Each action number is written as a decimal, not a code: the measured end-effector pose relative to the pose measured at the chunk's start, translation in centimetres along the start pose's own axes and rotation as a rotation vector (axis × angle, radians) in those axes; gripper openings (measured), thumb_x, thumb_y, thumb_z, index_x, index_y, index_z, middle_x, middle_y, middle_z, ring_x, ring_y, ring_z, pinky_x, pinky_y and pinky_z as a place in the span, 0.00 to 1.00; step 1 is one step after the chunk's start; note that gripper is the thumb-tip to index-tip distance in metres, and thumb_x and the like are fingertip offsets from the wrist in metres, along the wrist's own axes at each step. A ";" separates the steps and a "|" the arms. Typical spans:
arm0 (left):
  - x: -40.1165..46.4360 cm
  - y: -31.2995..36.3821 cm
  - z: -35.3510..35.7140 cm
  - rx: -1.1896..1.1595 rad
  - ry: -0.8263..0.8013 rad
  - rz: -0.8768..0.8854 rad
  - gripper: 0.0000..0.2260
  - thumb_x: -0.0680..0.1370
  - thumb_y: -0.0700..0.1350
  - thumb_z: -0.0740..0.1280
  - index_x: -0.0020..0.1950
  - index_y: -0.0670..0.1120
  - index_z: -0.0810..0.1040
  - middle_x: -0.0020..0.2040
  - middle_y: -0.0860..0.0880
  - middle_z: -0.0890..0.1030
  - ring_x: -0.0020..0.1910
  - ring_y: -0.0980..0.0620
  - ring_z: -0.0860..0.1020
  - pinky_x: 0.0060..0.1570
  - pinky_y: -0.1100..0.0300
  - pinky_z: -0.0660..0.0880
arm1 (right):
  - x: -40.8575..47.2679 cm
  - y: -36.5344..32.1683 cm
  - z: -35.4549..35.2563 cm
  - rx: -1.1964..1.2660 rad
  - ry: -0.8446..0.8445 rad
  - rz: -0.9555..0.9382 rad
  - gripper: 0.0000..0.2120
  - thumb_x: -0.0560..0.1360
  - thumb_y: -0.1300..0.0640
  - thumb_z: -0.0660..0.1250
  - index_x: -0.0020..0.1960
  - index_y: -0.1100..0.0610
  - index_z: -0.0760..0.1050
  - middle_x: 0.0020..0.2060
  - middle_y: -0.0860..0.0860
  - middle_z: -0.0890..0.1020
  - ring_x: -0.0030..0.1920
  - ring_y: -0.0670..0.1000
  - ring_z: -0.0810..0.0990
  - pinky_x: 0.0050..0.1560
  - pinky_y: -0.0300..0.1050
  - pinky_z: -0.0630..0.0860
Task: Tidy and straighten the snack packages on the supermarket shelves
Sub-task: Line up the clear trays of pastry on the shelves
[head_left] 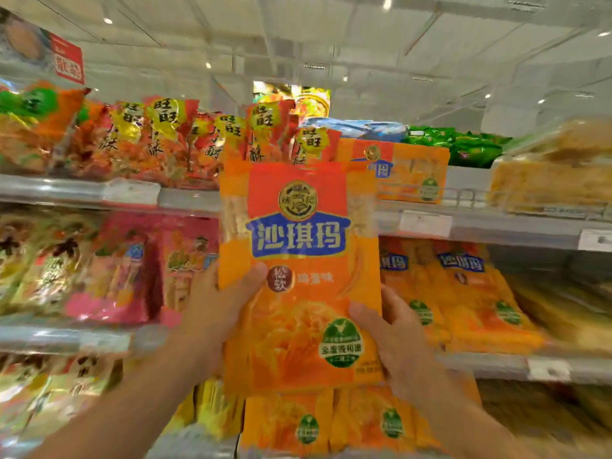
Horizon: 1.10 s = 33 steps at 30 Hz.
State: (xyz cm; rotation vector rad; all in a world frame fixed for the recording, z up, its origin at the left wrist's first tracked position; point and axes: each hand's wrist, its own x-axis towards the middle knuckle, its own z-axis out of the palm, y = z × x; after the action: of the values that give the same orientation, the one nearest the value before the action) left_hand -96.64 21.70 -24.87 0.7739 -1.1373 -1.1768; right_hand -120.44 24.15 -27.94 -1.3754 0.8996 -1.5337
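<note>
I hold a large orange snack package [298, 246] with a red top panel and blue lettering upright in front of the shelves. My left hand [215, 309] grips its lower left edge, thumb across the front. My right hand [394, 332] grips its lower right edge, thumb on the front too. Matching orange packages stand on the top shelf [410, 170] just behind it, on the middle shelf [463, 299] to the right, and on the lower shelf [331, 422] below my hands.
Red and yellow snack bags [159, 140] crowd the top shelf at left. Pink and gold bags [109, 266] fill the middle shelf at left. Green bags [463, 144] and pale wrapped cakes [546, 180] sit at upper right. Shelf rails carry price tags [425, 223].
</note>
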 end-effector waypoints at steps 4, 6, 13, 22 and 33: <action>-2.2 -5.7 -2.8 0.029 0.021 -0.146 0.32 0.55 0.65 0.81 0.57 0.60 0.79 0.50 0.46 0.86 0.46 0.42 0.85 0.42 0.42 0.81 | -3.4 4.4 -0.1 -0.080 0.001 0.129 0.31 0.61 0.39 0.80 0.62 0.42 0.75 0.55 0.49 0.84 0.53 0.54 0.84 0.49 0.51 0.82; -3.2 -7.9 -3.7 0.058 0.092 -0.221 0.37 0.50 0.69 0.79 0.57 0.60 0.79 0.49 0.48 0.86 0.45 0.43 0.85 0.42 0.43 0.81 | -4.6 6.1 -0.1 -0.090 -0.002 0.138 0.28 0.64 0.41 0.79 0.62 0.39 0.75 0.56 0.48 0.83 0.55 0.53 0.83 0.50 0.47 0.81; -0.7 -8.3 -3.0 0.155 0.179 -0.224 0.43 0.54 0.63 0.80 0.64 0.55 0.67 0.53 0.47 0.82 0.43 0.44 0.85 0.40 0.44 0.82 | -2.5 6.8 0.1 -0.036 0.078 0.290 0.30 0.60 0.37 0.79 0.60 0.36 0.76 0.55 0.46 0.84 0.55 0.52 0.83 0.53 0.53 0.80; 3.9 -7.9 -0.1 0.432 0.012 -0.106 0.31 0.58 0.56 0.78 0.60 0.59 0.73 0.46 0.61 0.84 0.41 0.59 0.83 0.33 0.64 0.78 | 5.9 3.5 -1.3 0.104 0.146 0.224 0.14 0.70 0.55 0.75 0.51 0.38 0.80 0.49 0.51 0.86 0.49 0.57 0.85 0.50 0.63 0.80; 9.9 -8.2 0.8 0.594 0.067 -0.021 0.21 0.71 0.44 0.77 0.54 0.60 0.70 0.51 0.54 0.81 0.50 0.52 0.80 0.46 0.51 0.78 | 11.4 5.6 -0.5 -0.393 0.142 0.137 0.04 0.80 0.51 0.63 0.51 0.45 0.76 0.45 0.44 0.83 0.46 0.45 0.82 0.43 0.45 0.81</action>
State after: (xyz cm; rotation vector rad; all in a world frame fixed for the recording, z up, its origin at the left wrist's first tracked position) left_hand -99.97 10.20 -29.52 1.2650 -1.4443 -0.8197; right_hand -120.34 11.48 -28.98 -1.4510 1.4122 -1.4115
